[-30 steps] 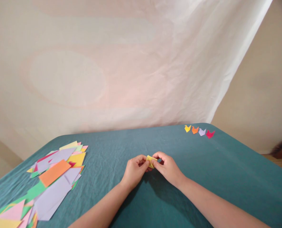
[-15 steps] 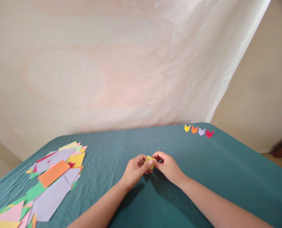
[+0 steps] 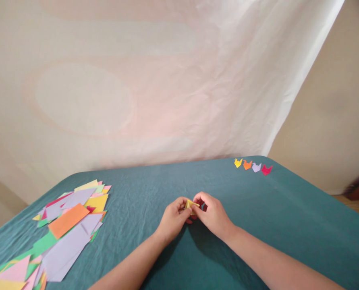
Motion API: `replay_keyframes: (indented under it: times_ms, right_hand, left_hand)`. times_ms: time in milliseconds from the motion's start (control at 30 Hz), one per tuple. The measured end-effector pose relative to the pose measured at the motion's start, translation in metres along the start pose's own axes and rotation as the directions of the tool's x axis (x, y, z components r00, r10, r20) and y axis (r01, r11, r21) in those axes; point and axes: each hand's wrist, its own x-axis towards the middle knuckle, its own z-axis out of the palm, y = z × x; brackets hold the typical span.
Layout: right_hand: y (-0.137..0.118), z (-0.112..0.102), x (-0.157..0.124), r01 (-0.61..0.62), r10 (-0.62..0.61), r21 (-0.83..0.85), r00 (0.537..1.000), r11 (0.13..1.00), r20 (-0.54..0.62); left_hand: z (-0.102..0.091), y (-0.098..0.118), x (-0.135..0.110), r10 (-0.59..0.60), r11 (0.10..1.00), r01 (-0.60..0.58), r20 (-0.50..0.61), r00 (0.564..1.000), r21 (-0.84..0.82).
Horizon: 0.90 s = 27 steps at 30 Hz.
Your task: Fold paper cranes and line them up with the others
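The left hand (image 3: 173, 218) and right hand (image 3: 213, 212) pinch the yellow paper (image 3: 189, 204) between them, over the table (image 3: 149, 187). It looks like a folding step. Next calls for a neat, gentle press. 4 birds (image 3: 247, 165) sit well apart from it.

A pale, creased sheet (image 3: 155, 88) hangs behind the green-clothed table (image 3: 143, 187), beige wall (image 3: 333, 121) and wooden floor (image 3: 357, 204) rightward.
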Motion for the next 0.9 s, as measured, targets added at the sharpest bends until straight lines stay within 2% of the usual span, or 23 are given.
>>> replay_keyframes:
  times_ms: [167, 367, 500, 633, 733, 833, 900]
  right_hand:
    - [0.0037, -0.0006, 0.0016, -0.071, 0.065, 0.127, 0.997, 0.989, 0.050]
    - [0.0087, -0.0002, 0.0037, -0.180, 0.128, 0.348, 0.978, 0.920, 0.168]
    - [0.0053, -0.0021, 0.0037, -0.158, 0.105, 0.346, 0.980, 0.925, 0.167]
    - [0.0034, -0.0034, 0.0039, -0.168, 0.126, 0.308, 0.981, 0.937, 0.149]
    - [0.0048, -0.0027, 0.0045, -0.167, 0.139, 0.297, 0.984, 0.940, 0.114]
    - [0.0053, -0.0021, 0.0050, -0.164, 0.147, 0.307, 0.986, 0.937, 0.077]
    - [0.0041, -0.0026, 0.0051, -0.169, 0.146, 0.318, 0.985, 0.933, 0.094]
  left_hand:
    - [0.0000, -0.0069, 0.0025, 0.048, 0.999, -0.047, -0.057, 0.997, 0.018]
    - [-0.0038, -0.0092, 0.0052, 0.059, 0.997, -0.053, -0.103, 0.993, 0.058]
    - [-0.0055, -0.0069, 0.0026, 0.110, 0.969, -0.077, -0.133, 0.985, 0.233]
    - [-0.0047, -0.0045, 0.0006, 0.155, 0.920, -0.107, -0.100, 0.983, 0.376]
    - [-0.0044, -0.0056, 0.0019, 0.134, 0.929, -0.101, -0.071, 0.988, 0.356]
    - [-0.0050, -0.0085, 0.0034, 0.069, 0.962, -0.053, -0.053, 0.996, 0.267]
    - [-0.0050, -0.0100, 0.0035, 0.030, 0.980, -0.023, -0.035, 0.999, 0.197]
